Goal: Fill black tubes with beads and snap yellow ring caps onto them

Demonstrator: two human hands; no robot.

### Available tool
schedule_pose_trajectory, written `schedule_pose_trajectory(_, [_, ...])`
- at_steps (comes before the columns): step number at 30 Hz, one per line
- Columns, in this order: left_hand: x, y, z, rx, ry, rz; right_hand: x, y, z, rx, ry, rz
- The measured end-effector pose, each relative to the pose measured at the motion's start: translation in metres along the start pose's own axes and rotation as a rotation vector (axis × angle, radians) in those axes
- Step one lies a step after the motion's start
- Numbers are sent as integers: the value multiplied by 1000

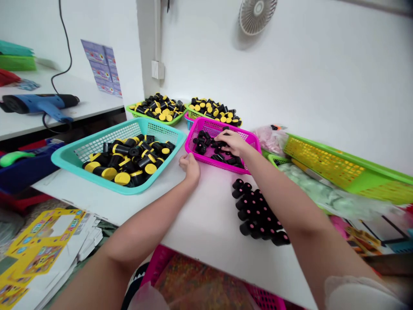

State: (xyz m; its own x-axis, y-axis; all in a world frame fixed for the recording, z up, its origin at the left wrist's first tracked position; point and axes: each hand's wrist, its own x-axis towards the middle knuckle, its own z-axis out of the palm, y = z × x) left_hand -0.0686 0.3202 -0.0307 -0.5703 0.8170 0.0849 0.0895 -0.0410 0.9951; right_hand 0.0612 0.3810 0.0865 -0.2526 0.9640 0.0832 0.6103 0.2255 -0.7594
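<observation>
My right hand reaches into a pink basket that holds small black parts. Its fingers point down among the parts and curl together; what they grip is too small to make out. My left hand rests on the white table at the basket's near left corner, with its fingers curled in. Whether it holds anything is hidden. Right of centre, below my right forearm, black cylinders with pink dots on their ends stand grouped on the table.
A turquoise basket of black and yellow pieces stands at left. Green baskets of similar pieces are behind. A blue heat gun lies far left. Bagged items and a green basket line the right side.
</observation>
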Motion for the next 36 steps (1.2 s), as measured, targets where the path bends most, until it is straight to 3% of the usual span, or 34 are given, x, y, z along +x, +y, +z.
schedule_pose_trajectory(3, [-8, 10, -8, -15, 139, -53, -49, -9, -11, -3, -184, -64])
schedule_pose_trajectory(5, [-14, 18, -14, -24, 154, -11, -80, -8, -4, -136, -377, -116])
schedule_pose_trajectory(7, [-20, 24, -18, -27, 109, 69, -102, -1, 8, -268, -479, -136])
schedule_pose_trajectory(10, [-27, 25, -18, -18, -54, 200, -115, 15, 28, -339, -505, -157])
schedule_pose_trajectory(15, [-27, 19, -19, 51, -351, 377, -111, 30, 40, -328, -435, -266])
schedule_pose_trajectory(22, [-15, 22, -31, 257, -697, 573, -105, 35, 20, -301, -377, -266])
schedule_pose_trajectory(32, [-46, 21, -25, 483, -941, 664, -135, 27, -39, -221, -192, -145])
schedule_pose_trajectory(36, [-48, 22, -25, 548, -962, 644, -135, 31, -45, -443, -93, -98])
